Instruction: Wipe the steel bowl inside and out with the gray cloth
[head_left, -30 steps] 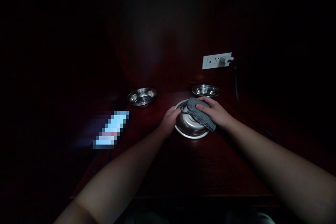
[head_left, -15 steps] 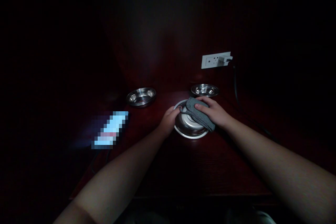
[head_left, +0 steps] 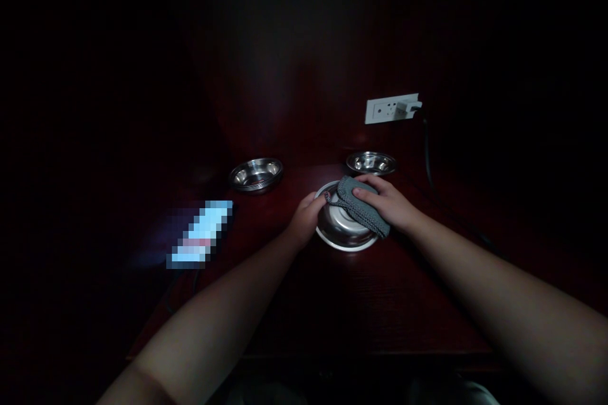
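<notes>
A shiny metal bowl (head_left: 342, 234) is held over the dark red table, its outer bottom turned up toward me. My left hand (head_left: 306, 220) is closed on the bowl's left rim, thumb on top and the other fingers mostly hidden. A folded grey cloth (head_left: 361, 205) lies against the bowl's upper right side. Gripping that cloth is my right hand (head_left: 387, 202), its thumb and fingers pressing it onto the metal. Part of the bowl's right edge is hidden beneath the cloth.
Stacked metal bowls (head_left: 256, 175) stand at the back left, and another metal bowl (head_left: 371, 163) sits behind my right hand. A lit phone (head_left: 202, 234), blurred by pixels, is at the left. A white wall socket (head_left: 392, 108) holds a plug with a dark cable (head_left: 427, 152).
</notes>
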Motion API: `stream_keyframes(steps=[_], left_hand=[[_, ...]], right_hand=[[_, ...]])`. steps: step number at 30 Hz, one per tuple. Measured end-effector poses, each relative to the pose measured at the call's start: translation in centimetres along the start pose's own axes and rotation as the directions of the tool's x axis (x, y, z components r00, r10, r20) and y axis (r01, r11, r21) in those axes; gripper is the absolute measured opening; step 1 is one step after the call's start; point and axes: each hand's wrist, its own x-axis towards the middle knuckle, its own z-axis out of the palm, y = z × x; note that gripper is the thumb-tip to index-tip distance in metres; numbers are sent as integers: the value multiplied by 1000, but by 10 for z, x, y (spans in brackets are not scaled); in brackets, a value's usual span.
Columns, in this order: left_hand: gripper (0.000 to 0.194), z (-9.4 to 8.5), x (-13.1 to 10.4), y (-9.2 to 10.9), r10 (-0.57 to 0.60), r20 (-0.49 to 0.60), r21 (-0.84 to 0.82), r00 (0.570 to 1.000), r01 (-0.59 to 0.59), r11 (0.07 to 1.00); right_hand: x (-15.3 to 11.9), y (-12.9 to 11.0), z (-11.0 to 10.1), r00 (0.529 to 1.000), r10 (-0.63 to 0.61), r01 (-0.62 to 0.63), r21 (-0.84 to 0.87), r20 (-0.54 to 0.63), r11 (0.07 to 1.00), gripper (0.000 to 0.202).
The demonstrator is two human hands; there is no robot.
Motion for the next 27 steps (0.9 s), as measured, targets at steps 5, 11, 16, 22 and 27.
stream_keyframes(steps=[5, 11, 16, 22, 27], left_hand=[[28, 0, 0, 0, -8, -6, 8, 1000, 8, 1000], [28, 1, 0, 0, -3, -14, -11, 1000, 3, 1000], [30, 2, -1, 1, -10, -15, -16, 1000, 10, 1000], [28, 2, -2, 3, -18, -27, -15, 999, 17, 1000], [28, 3, -3, 4, -23, -30, -28, 999, 23, 999]], right_hand=[[0, 0, 0, 1000, -1, 1, 3, -2, 1000, 37], [0, 1, -1, 1000, -12, 12, 1, 9, 1000, 37], [1, 1, 0, 1000, -3, 3, 2, 12, 1000, 38], [0, 2, 0, 1000, 4, -4, 5, 25, 1000, 37], [1, 4, -1, 1000, -7, 7, -1, 25, 1000, 38]])
